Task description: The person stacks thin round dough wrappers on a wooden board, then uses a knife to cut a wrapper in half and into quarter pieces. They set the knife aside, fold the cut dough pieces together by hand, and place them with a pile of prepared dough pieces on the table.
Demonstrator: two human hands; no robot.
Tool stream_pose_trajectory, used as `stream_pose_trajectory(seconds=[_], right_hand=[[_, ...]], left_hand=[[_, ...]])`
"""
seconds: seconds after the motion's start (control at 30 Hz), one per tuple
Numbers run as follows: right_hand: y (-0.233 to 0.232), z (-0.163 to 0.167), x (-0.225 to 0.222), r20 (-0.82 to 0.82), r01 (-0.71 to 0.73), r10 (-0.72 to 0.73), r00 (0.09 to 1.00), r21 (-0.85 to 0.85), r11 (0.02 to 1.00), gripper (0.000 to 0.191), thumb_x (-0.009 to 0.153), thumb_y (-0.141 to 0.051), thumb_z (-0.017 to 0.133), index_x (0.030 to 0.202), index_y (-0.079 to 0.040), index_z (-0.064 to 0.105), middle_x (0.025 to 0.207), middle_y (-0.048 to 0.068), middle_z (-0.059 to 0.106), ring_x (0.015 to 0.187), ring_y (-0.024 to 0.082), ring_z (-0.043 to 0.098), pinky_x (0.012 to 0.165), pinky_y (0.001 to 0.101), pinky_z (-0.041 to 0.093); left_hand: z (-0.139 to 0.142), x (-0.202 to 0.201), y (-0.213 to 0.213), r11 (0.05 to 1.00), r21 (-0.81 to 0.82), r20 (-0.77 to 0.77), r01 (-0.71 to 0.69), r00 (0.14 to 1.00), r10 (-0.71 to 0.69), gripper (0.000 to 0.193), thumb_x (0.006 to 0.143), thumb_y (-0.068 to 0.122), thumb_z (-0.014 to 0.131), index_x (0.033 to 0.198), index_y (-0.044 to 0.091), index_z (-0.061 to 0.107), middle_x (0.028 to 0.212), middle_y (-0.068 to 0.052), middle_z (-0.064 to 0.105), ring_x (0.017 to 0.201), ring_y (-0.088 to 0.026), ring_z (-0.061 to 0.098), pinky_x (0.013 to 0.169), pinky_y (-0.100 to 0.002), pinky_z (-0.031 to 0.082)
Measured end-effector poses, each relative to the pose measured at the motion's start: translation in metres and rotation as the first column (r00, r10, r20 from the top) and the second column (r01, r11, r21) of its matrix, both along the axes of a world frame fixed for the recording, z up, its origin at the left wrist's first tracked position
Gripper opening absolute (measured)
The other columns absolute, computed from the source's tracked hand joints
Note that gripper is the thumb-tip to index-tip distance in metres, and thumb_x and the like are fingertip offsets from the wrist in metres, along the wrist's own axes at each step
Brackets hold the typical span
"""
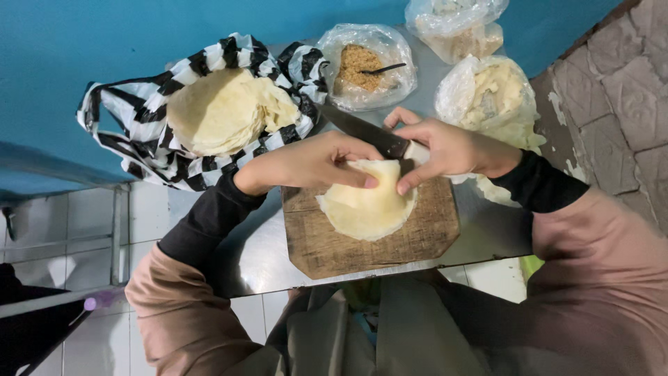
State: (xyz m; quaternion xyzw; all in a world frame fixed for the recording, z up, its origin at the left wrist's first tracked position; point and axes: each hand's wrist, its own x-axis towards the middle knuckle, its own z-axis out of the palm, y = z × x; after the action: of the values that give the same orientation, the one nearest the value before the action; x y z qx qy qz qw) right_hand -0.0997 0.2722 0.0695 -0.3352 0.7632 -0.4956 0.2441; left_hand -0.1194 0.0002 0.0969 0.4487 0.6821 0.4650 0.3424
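A pale round dough sheet [367, 207] lies on a wooden cutting board [369, 247] on a steel table. My left hand [309, 163] pinches the sheet's far edge from the left. My right hand [445, 150] grips the pale handle of a dark-bladed knife [365, 132], whose blade points up and to the left over my left hand. The right thumb and forefinger also touch the sheet's upper edge.
A black-and-white striped plastic bag [139, 122] holds a stack of the same pale sheets [223, 111] at the left. Clear bags hold brown crumbs with a dark spoon [363, 66], a pale filling [494, 97] and another mix [456, 28]. A blue wall stands behind, white floor tiles below.
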Motion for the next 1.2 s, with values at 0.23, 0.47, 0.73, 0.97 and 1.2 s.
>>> stream_pose_trajectory(seconds=[0.23,0.47,0.73,0.97,1.2], right_hand=[[0.009,-0.003,-0.001,0.042,-0.118,0.12,0.992,-0.036,0.992,0.045,0.07,-0.014,0.094,0.104,-0.003,0.068,0.111,0.005,0.052,0.108,0.012,0.05,0.091,0.0277,0.043],[0.015,-0.007,0.014,0.231,0.076,-0.078,0.97,0.019,0.997,0.062,0.068,-0.011,0.093,0.121,-0.007,0.062,0.084,-0.007,0.056,0.077,0.004,0.051,0.066,0.0229,0.043],[0.023,-0.013,0.008,0.126,0.069,-0.086,0.988,0.138,0.988,0.041,0.071,-0.018,0.095,0.098,-0.001,0.069,0.078,-0.003,0.056,0.073,0.006,0.051,0.062,0.0253,0.042],[0.019,-0.013,0.015,-0.079,0.202,-0.19,0.979,0.203,0.958,0.038,0.078,-0.025,0.087,0.109,-0.006,0.075,0.083,-0.002,0.071,0.074,0.005,0.06,0.066,0.0242,0.049],[0.0,-0.018,0.036,-0.76,0.25,-0.168,0.628,-0.008,0.968,0.024,0.084,-0.016,0.079,0.106,-0.007,0.074,0.103,0.004,0.073,0.095,0.013,0.066,0.077,0.0271,0.053]], left_hand=[[0.028,0.016,-0.005,0.999,0.037,-0.203,-0.017,0.979,0.024,0.03,0.1,0.031,0.07,0.119,0.007,0.072,0.083,0.001,0.065,0.074,-0.007,0.05,0.068,-0.025,0.047],[0.04,0.015,-0.005,0.999,0.034,-0.084,-0.036,0.996,0.039,0.034,0.099,0.03,0.07,0.124,0.006,0.071,0.086,0.002,0.067,0.077,-0.004,0.049,0.067,-0.024,0.047],[0.045,0.013,0.004,1.0,-0.004,-0.149,0.008,0.989,-0.008,0.034,0.099,0.032,0.07,0.12,0.005,0.074,0.083,0.002,0.068,0.074,-0.005,0.051,0.066,-0.025,0.047],[0.018,0.017,-0.001,0.96,-0.059,-0.521,-0.273,0.829,0.204,0.033,0.092,0.029,0.075,0.117,0.008,0.073,0.081,-0.014,0.071,0.066,-0.027,0.062,0.062,-0.038,0.05],[-0.025,0.046,-0.022,0.912,0.201,-0.799,-0.356,0.478,0.363,0.035,0.088,0.019,0.075,0.119,0.005,0.068,0.094,-0.014,0.071,0.084,-0.031,0.071,0.072,-0.043,0.056]])
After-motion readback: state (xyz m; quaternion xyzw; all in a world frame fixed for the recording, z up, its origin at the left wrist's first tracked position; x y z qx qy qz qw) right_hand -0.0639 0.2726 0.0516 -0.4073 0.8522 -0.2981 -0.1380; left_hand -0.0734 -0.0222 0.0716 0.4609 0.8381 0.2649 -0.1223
